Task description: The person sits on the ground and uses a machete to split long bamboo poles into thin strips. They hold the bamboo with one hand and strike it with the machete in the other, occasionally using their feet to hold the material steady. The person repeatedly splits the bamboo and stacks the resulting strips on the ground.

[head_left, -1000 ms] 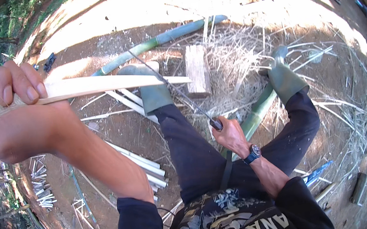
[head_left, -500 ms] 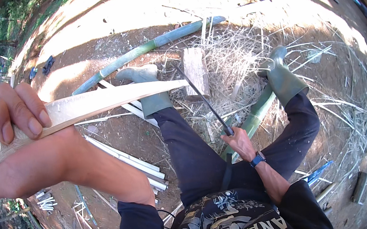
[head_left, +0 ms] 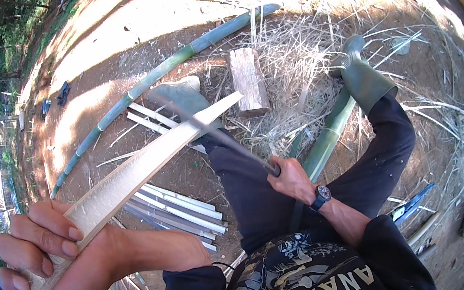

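Note:
My left hand [head_left: 52, 259] is closed round the wide end of a pale split bamboo strip [head_left: 134, 166]. The strip slants up and right, tapering to a narrow tip in front of my left boot. In my right hand [head_left: 293, 178] is the handle of a long, thin-bladed knife [head_left: 221, 134]. Its blade, smeared by motion, points up and left and crosses the strip near the tapered end. Whether the blade touches the strip I cannot tell.
A wooden block [head_left: 248, 80] stands between my boots, beside a heap of bamboo shavings [head_left: 298, 70]. One long green bamboo pole [head_left: 173, 64] lies beyond; another bamboo length [head_left: 331, 134] lies by my right leg. Several split strips [head_left: 179, 209] rest left of my legs.
My left hand has come down, and the strip now slants more steeply upward to the right. The knife has swung left, from beyond the strip's tip to across its tapered part.

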Tool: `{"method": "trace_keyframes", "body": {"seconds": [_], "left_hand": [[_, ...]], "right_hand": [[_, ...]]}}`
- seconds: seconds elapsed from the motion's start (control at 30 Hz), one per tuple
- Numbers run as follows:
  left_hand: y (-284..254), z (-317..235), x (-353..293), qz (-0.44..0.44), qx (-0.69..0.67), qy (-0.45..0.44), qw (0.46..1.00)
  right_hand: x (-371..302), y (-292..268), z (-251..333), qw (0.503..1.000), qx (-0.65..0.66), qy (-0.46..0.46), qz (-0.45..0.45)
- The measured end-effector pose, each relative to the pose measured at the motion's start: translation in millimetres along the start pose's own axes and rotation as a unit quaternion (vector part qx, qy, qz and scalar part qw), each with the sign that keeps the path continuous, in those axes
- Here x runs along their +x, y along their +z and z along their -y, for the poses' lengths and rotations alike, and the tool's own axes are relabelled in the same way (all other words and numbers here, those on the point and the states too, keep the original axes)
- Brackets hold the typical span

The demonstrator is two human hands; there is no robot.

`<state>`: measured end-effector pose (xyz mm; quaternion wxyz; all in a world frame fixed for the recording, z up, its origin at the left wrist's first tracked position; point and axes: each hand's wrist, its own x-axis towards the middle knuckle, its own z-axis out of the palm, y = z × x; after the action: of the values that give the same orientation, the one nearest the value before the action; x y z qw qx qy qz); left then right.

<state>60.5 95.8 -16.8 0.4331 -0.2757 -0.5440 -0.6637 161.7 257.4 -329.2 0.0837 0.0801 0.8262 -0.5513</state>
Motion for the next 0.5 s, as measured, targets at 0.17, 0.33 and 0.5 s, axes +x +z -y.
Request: {"method": "trace_keyframes", "body": {"seconds": [0.17,0.33,0.5], "left_hand": [[-13,-5,-3,0.001,-0.015,-0.006,1.000],[-12,-4,0,0.006,-0.029,-0.010,1.000],[-20,-1,-3,0.009,-0.071,0.000,0.997]], "right_hand": [[-4,-4,20,0.999,-0.004,-0.031,-0.020],[6,11,-9,1.000,-0.007,0.012,-0.020],[6,-2,6,1.000,-0.019,0.003,0.000]]}}
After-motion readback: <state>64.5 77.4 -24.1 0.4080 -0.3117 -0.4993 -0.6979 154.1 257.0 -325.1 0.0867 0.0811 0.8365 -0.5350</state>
